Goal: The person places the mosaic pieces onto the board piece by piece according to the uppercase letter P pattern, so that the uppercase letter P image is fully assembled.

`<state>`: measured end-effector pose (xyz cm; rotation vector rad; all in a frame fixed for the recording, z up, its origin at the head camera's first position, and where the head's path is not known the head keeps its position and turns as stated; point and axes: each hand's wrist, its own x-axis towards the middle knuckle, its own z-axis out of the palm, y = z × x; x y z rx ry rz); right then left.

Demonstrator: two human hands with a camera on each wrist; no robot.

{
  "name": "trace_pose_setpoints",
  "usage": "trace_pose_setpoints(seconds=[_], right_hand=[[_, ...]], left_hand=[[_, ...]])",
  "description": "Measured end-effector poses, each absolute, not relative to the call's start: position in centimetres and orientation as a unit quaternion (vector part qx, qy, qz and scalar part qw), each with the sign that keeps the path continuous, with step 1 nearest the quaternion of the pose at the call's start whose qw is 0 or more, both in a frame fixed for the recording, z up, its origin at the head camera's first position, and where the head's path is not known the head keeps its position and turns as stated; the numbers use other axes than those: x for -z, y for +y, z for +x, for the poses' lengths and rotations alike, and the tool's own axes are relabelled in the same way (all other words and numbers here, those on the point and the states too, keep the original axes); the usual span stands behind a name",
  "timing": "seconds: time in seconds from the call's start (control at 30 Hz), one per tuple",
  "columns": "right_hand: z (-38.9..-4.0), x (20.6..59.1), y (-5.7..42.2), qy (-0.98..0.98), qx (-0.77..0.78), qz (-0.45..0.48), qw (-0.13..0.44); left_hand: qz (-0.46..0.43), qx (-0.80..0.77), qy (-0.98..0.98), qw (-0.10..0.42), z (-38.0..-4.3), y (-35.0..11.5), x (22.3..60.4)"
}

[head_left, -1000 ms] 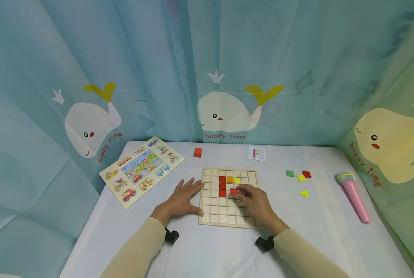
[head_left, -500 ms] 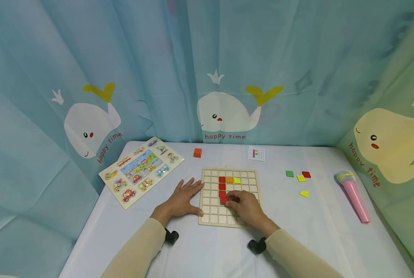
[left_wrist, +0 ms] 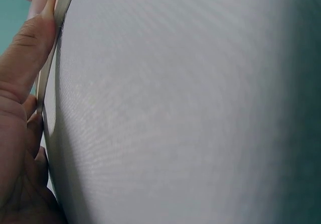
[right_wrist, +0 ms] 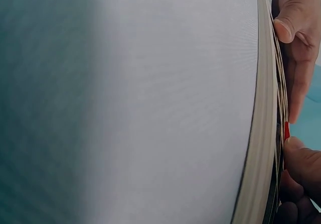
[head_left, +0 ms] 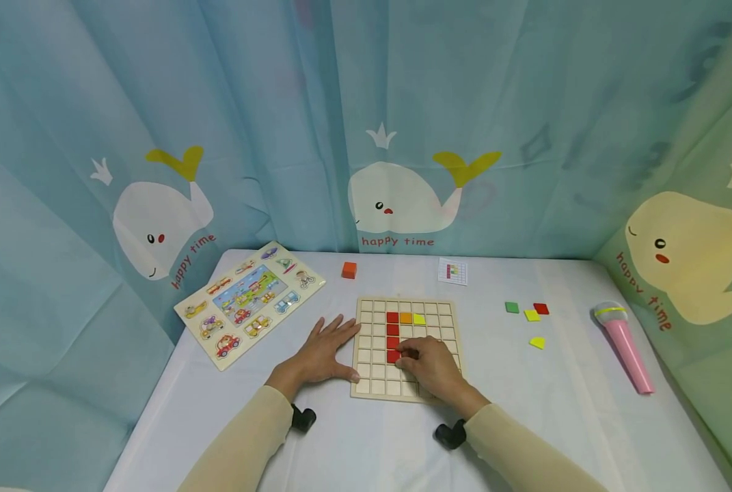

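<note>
A light wooden grid board [head_left: 372,395] lies flat in the middle of the table. My left hand [head_left: 322,352] rests with spread, straight fingers against its left edge, the thumb on the lower left rim. My right hand [head_left: 435,365] is over the right half of the board, thumb and fingertips pinching a red square tile [head_left: 393,357] at its right side. That tile lines up below a column of red tiles [head_left: 393,330]. An orange tile [head_left: 406,318] and a cut-cornered yellow tile [head_left: 419,319] sit right of the column's top. In the right wrist view, the thumb meets the red tile [right_wrist: 287,129].
Right of the board lie a green tile [head_left: 512,307], yellow pieces [head_left: 537,343] and a red tile [head_left: 540,309]. A pink toy microphone [head_left: 629,352] is farther right. Behind are a pattern card [head_left: 453,271] and an orange block [head_left: 349,270]; a picture puzzle [head_left: 227,314] lies left.
My right hand has carried the red tile left and toward me, down to the cell below the red column, where it now sits lower. The left hand has stayed in place.
</note>
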<state>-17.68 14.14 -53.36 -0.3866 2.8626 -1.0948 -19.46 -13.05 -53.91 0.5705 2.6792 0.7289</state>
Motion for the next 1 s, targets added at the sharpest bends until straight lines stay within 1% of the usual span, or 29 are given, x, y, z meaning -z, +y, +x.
trace_pose_setpoints(seconds=[1.0], right_hand=[[-17.57, 53.34, 14.15, 0.920, 0.372, -0.120, 0.033]], left_hand=[[0.197, -0.247, 0.937, 0.149, -19.54, -12.97, 54.16]])
